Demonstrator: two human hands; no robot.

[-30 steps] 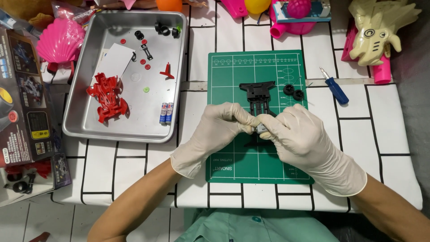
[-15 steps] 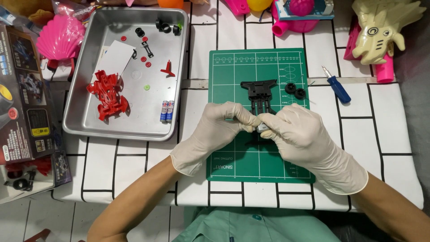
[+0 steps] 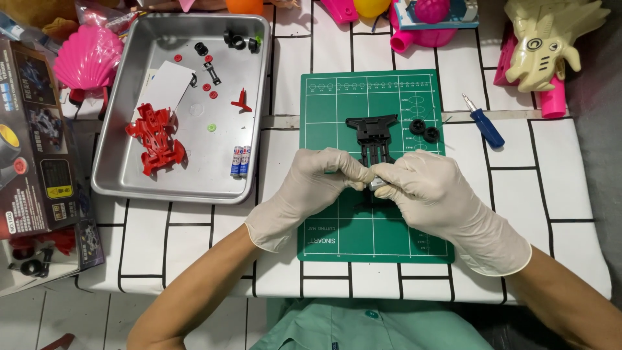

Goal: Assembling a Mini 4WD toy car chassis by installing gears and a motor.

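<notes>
Here, close to the person, two hands in thin, smooth white gloves meet over a green cutting mat (image 3: 337, 233). The left hand (image 3: 304, 191) is curled, its fingertips pinching one side of a black toy car frame (image 3: 371, 139). The right hand (image 3: 431, 194) is curled too and pinches a small grey metal part (image 3: 376, 184) against the frame's near end, likely to keep it steady. The frame lies flat in the middle of the mat, which probably guards the table. At 2 o'clock from the hands sit two small black wheels (image 3: 425, 129), then a blue-handled screwdriver (image 3: 483, 122). At 10 o'clock, a shiny metal tray (image 3: 113, 175) keeps loose bits together: two small batteries (image 3: 240, 161) and a bumpy red plastic car shell (image 3: 155, 137).
</notes>
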